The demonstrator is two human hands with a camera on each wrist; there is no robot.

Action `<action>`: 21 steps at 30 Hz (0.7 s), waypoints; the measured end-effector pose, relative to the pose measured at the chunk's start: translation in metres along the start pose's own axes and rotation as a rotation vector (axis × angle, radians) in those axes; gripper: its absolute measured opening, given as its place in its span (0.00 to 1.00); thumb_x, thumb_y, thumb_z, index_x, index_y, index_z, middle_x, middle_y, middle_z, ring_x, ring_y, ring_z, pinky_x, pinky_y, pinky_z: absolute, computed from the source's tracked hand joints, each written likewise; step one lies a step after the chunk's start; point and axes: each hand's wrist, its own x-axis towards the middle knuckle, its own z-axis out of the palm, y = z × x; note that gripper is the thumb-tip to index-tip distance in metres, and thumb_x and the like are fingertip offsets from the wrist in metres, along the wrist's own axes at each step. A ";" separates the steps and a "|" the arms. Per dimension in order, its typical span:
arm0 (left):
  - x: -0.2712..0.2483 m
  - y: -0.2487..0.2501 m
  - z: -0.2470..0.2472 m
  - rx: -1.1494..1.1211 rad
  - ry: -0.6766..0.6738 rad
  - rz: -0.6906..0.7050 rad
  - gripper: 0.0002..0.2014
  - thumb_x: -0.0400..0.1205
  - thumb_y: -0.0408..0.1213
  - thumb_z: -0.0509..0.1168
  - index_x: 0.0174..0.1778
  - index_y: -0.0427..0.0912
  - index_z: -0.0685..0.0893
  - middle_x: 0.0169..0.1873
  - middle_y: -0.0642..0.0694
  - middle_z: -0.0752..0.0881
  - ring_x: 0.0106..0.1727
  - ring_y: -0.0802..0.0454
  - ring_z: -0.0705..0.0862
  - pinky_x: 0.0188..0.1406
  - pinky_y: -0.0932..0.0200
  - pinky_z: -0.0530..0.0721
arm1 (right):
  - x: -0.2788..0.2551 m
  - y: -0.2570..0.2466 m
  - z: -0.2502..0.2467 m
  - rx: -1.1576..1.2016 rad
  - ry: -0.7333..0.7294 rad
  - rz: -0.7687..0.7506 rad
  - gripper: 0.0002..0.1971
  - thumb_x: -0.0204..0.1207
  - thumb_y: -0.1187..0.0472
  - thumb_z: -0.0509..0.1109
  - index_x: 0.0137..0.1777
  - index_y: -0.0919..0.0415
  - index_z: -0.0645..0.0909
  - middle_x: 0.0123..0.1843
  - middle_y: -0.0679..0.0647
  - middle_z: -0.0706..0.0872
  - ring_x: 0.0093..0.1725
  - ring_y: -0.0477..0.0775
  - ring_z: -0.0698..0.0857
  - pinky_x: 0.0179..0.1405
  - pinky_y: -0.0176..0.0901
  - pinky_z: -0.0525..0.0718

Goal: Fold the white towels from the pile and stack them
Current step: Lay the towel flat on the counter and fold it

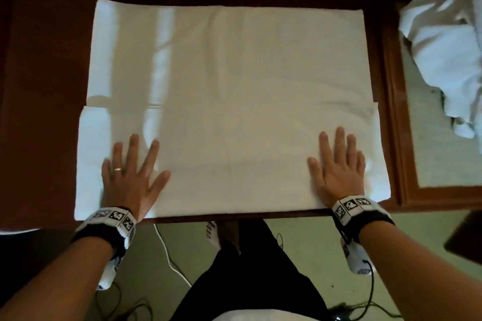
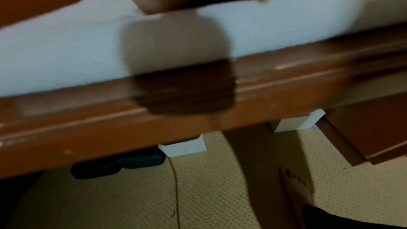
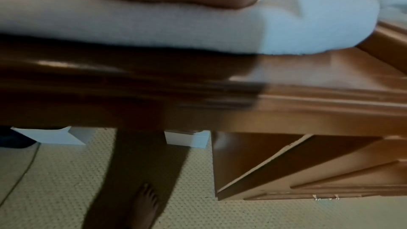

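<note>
A large white towel (image 1: 229,91) lies spread on the dark wooden table (image 1: 44,81), its near part folded up over itself to a straight edge across the middle. My left hand (image 1: 130,172) lies flat with spread fingers on the near left of the folded layer. My right hand (image 1: 339,164) lies flat on the near right. A crumpled pile of white towels (image 1: 443,47) sits at the far right. In the wrist views the heels of both hands press on the towel's near edge (image 2: 66,50) (image 3: 198,27), and the fingers are hidden.
A wooden-framed surface (image 1: 401,138) adjoins the table on the right and carries the pile. Below the table's front edge (image 2: 154,128) lie carpet, cables (image 1: 172,260), white blocks (image 2: 182,147), a dark object (image 2: 114,164) and my bare foot (image 3: 145,201).
</note>
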 end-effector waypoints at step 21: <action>-0.012 0.049 0.010 0.043 0.022 0.211 0.46 0.75 0.80 0.36 0.88 0.62 0.46 0.89 0.50 0.40 0.88 0.36 0.44 0.80 0.27 0.54 | 0.029 0.034 -0.030 0.012 0.032 0.121 0.37 0.80 0.31 0.38 0.87 0.42 0.44 0.89 0.51 0.38 0.88 0.56 0.41 0.84 0.67 0.48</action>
